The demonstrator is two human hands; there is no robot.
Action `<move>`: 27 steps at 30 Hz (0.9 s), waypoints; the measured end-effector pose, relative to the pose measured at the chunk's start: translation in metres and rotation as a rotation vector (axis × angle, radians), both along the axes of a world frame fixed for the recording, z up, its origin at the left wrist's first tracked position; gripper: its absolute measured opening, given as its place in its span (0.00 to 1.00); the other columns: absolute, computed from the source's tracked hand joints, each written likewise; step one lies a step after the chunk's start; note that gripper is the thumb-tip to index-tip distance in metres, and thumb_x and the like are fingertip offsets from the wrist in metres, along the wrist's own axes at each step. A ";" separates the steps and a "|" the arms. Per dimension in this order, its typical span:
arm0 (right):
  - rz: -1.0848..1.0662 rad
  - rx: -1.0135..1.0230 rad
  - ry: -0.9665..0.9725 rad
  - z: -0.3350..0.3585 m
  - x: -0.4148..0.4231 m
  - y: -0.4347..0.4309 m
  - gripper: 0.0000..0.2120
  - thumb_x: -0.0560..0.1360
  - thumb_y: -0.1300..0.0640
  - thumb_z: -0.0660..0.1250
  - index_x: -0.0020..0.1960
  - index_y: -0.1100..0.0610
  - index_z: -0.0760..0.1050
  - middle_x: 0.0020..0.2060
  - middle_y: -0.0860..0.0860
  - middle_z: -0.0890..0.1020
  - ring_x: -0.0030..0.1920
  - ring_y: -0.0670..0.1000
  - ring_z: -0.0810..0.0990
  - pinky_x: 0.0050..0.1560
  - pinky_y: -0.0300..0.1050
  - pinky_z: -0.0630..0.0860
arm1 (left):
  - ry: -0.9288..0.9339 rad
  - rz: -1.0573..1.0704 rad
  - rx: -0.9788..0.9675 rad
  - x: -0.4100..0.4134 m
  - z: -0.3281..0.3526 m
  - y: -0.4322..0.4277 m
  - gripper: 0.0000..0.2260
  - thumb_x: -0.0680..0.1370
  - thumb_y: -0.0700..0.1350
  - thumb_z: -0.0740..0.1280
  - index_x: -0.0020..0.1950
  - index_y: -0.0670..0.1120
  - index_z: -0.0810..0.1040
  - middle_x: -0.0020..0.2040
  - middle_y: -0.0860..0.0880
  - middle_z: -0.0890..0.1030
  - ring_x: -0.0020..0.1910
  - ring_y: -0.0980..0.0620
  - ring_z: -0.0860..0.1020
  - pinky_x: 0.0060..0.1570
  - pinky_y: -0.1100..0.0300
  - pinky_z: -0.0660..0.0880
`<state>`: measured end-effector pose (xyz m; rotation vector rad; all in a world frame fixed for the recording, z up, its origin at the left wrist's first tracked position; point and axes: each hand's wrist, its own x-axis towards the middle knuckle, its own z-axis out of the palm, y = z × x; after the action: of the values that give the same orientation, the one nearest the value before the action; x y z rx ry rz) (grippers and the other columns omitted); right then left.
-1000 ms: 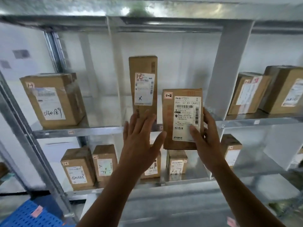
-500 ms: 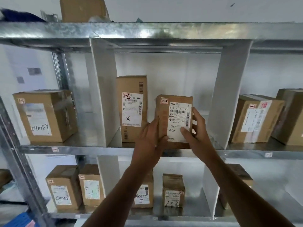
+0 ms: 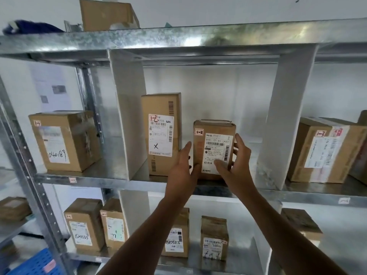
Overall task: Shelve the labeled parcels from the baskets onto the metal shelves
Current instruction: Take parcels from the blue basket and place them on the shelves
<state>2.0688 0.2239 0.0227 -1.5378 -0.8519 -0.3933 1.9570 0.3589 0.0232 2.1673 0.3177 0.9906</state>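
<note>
Blue basket (image 3: pixel 31 262): far below and left of the 1-2 parcel (image 3: pixel 213 147), at the frame's corner.
Left hand (image 3: pixel 181 171): against the 1-2 parcel's left side, with the fingers straight and flat along it and the thumb at its lower front corner. It presses the parcel and does not wrap it.
Right hand (image 3: pixel 236 161): on the 1-2 parcel's right edge, thumb across the front label and fingers curled round the side, gripping the parcel.
1-2 parcel: upright between both hands, label facing out, base down on the metal shelf (image 3: pixel 99 178) near the front lip.
Tall box (image 3: pixel 161 133): just left of the 1-2 parcel, standing, also marked 1-2, with a handwritten X.
Left divider (image 3: pixel 129 116): left of the 1-2 parcel, beyond the tall box.
Right divider (image 3: pixel 284 120): right of the 1-2 parcel.
Box 040189 (image 3: pixel 63 140): well left of the 1-2 parcel, past the left divider.
1-3 box (image 3: pixel 321 153): well right of the 1-2 parcel, past the right divider.
Lower boxes (image 3: pixel 214 239): below the 1-2 parcel, one shelf down.
</note>
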 end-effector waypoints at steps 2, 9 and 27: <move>-0.099 -0.023 -0.059 0.008 -0.004 0.000 0.41 0.73 0.40 0.72 0.78 0.39 0.53 0.73 0.42 0.63 0.72 0.45 0.65 0.67 0.46 0.73 | -0.071 0.088 0.098 -0.010 0.015 -0.001 0.26 0.82 0.59 0.64 0.79 0.59 0.62 0.78 0.56 0.68 0.74 0.51 0.71 0.71 0.47 0.73; -0.400 -0.250 -0.658 0.067 -0.009 0.010 0.31 0.81 0.37 0.59 0.78 0.52 0.69 0.78 0.53 0.69 0.81 0.59 0.61 0.81 0.67 0.53 | -0.328 0.291 0.627 -0.037 0.111 0.034 0.23 0.80 0.53 0.65 0.73 0.45 0.73 0.75 0.45 0.71 0.79 0.41 0.61 0.78 0.49 0.56; -0.508 -0.687 -0.676 0.079 -0.013 0.026 0.28 0.76 0.40 0.60 0.74 0.48 0.71 0.71 0.53 0.76 0.76 0.62 0.69 0.77 0.75 0.50 | 0.200 0.329 0.722 -0.027 0.157 0.091 0.35 0.82 0.63 0.60 0.84 0.53 0.51 0.84 0.49 0.54 0.83 0.41 0.46 0.79 0.40 0.48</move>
<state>2.0561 0.2503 0.1021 -2.3233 -1.1791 -1.1200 1.9296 0.4496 0.1806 2.9481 0.4752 1.1971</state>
